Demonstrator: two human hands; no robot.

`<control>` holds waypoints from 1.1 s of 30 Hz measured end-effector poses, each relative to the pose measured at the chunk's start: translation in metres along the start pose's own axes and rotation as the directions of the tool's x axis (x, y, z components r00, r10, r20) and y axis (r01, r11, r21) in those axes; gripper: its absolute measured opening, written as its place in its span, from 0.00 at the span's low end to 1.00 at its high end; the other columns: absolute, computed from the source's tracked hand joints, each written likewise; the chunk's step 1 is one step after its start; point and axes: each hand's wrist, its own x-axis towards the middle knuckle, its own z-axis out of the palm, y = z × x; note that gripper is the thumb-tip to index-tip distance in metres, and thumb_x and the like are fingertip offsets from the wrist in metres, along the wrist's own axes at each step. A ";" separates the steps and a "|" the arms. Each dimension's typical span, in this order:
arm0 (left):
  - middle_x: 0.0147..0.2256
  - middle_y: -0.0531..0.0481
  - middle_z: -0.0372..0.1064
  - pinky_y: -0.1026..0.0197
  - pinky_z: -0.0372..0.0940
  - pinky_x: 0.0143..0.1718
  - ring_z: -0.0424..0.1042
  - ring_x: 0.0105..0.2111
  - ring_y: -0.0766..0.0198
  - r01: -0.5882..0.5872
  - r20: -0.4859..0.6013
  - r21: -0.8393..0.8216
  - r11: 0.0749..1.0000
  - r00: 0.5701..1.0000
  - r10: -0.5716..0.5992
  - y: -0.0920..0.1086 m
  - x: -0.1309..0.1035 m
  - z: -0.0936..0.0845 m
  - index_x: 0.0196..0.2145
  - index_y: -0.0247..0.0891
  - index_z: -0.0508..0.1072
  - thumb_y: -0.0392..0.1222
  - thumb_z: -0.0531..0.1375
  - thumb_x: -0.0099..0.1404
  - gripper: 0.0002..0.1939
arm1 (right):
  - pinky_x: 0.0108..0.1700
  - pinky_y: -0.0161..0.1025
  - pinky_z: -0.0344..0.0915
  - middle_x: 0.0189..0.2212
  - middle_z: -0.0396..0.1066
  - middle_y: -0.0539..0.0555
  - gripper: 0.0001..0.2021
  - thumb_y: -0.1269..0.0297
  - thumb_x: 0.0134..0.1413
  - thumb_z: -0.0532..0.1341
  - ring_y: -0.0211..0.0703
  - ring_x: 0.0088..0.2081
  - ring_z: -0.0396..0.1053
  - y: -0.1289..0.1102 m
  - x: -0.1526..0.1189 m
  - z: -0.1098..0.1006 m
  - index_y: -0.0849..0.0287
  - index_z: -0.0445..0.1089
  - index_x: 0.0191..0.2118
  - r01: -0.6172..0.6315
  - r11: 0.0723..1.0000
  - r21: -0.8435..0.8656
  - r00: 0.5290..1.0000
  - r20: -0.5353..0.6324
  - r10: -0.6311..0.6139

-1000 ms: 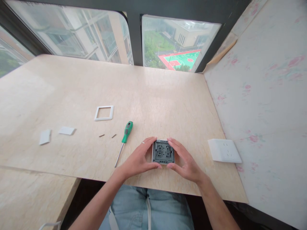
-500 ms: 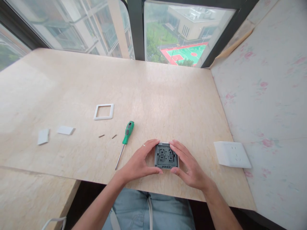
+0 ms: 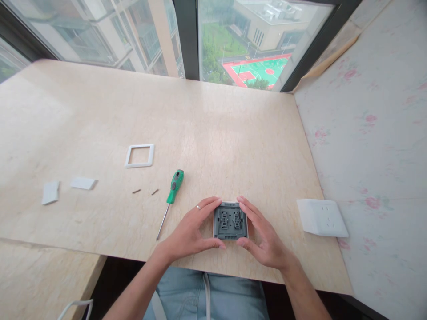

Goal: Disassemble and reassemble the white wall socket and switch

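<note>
A dark grey wall switch base (image 3: 230, 221) with a pale rim sits at the table's front, two switch mechanisms facing up. My left hand (image 3: 191, 234) grips its left side, fingertips at the far corner and thumb at the near edge. On the opposite side my right hand (image 3: 265, 236) holds it the same way. To the left lies a green-handled screwdriver (image 3: 175, 186), its shaft toward me. Two small screws (image 3: 136, 191) rest beyond it. Farther off are a white frame (image 3: 151, 155) and two white switch rockers (image 3: 50, 193).
A white wall socket (image 3: 323, 218) lies at the right, close to the flowered wall (image 3: 376, 155). Windows with dark frames (image 3: 187, 40) border the table's far edge. A white cable (image 3: 78, 303) shows at the lower left.
The view has shifted slightly, so the loose parts appear a little farther left. Both hands keep the same hold on the switch base.
</note>
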 end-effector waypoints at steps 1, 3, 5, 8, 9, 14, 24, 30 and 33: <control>0.65 0.39 0.57 0.39 0.57 0.65 0.58 0.66 0.46 0.002 0.002 0.008 1.000 1.000 -0.002 0.000 0.000 0.000 0.68 0.50 0.54 0.59 0.70 0.57 0.48 | 0.69 0.56 0.55 0.71 0.49 0.62 0.38 0.54 0.64 0.61 0.54 0.71 0.48 0.000 0.000 0.000 0.55 0.43 0.73 -0.006 1.000 0.002 1.000 -0.004 0.006; 0.66 0.40 0.56 0.39 0.57 0.65 0.58 0.66 0.46 0.004 0.001 0.016 1.000 1.000 -0.004 0.001 -0.001 0.000 0.68 0.50 0.53 0.57 0.69 0.59 0.46 | 0.69 0.57 0.55 0.71 0.50 0.63 0.40 0.55 0.63 0.63 0.55 0.71 0.50 0.000 -0.001 0.000 0.54 0.43 0.73 -0.014 1.000 0.001 1.000 -0.010 0.014; 0.66 0.40 0.56 0.39 0.57 0.65 0.58 0.66 0.47 0.008 -0.003 0.016 1.000 1.000 -0.008 0.001 -0.001 0.001 0.68 0.50 0.53 0.57 0.69 0.59 0.46 | 0.68 0.57 0.56 0.71 0.50 0.63 0.41 0.55 0.61 0.64 0.55 0.71 0.50 0.000 -0.001 0.000 0.54 0.44 0.73 -0.016 1.000 -0.001 1.000 -0.015 0.016; 0.66 0.40 0.56 0.40 0.57 0.65 0.58 0.66 0.46 0.021 0.000 0.010 1.000 1.000 -0.021 0.001 -0.001 0.000 0.68 0.50 0.54 0.57 0.70 0.58 0.46 | 0.68 0.57 0.56 0.70 0.51 0.63 0.41 0.57 0.61 0.65 0.55 0.70 0.51 -0.001 -0.001 0.001 0.54 0.44 0.72 -0.013 1.000 0.005 1.000 -0.024 0.014; 0.66 0.40 0.56 0.40 0.57 0.65 0.58 0.66 0.46 0.024 0.002 0.006 1.000 1.000 -0.024 0.000 -0.001 0.000 0.68 0.50 0.54 0.58 0.70 0.58 0.47 | 0.68 0.57 0.56 0.70 0.51 0.63 0.41 0.57 0.61 0.65 0.55 0.70 0.51 -0.001 -0.001 0.001 0.54 0.45 0.72 -0.013 1.000 0.007 1.000 -0.026 0.013; 0.66 0.40 0.57 0.40 0.57 0.66 0.58 0.66 0.45 0.022 0.015 -0.019 1.000 1.000 -0.022 0.000 -0.001 -0.002 0.68 0.50 0.55 0.58 0.70 0.57 0.47 | 0.68 0.57 0.58 0.70 0.53 0.63 0.40 0.57 0.61 0.65 0.56 0.70 0.52 0.001 -0.002 0.001 0.54 0.46 0.72 -0.010 1.000 0.010 0.999 -0.036 0.011; 0.66 0.38 0.56 0.37 0.55 0.66 0.57 0.66 0.43 0.056 0.027 -0.028 0.998 0.998 -0.056 0.002 0.000 -0.003 0.68 0.49 0.54 0.59 0.70 0.56 0.49 | 0.67 0.58 0.59 0.70 0.53 0.62 0.39 0.56 0.61 0.64 0.57 0.69 0.53 0.001 -0.003 0.000 0.52 0.46 0.72 -0.036 0.999 0.026 0.999 -0.025 0.037; 0.65 0.39 0.57 0.39 0.56 0.66 0.58 0.65 0.44 0.041 0.005 -0.045 0.998 0.999 -0.041 0.003 0.000 -0.001 0.68 0.49 0.56 0.61 0.70 0.54 0.49 | 0.67 0.57 0.58 0.70 0.53 0.62 0.38 0.56 0.62 0.63 0.56 0.70 0.52 0.003 -0.005 0.001 0.53 0.46 0.72 -0.048 0.998 0.041 0.999 -0.016 0.049; 0.65 0.39 0.58 0.40 0.57 0.65 0.59 0.65 0.45 0.035 -0.007 -0.046 0.998 0.999 -0.035 0.004 0.001 0.000 0.67 0.48 0.57 0.61 0.71 0.54 0.48 | 0.67 0.58 0.58 0.70 0.52 0.62 0.37 0.56 0.63 0.62 0.56 0.70 0.52 0.004 -0.005 0.001 0.53 0.47 0.72 -0.048 0.998 0.041 0.999 -0.013 0.049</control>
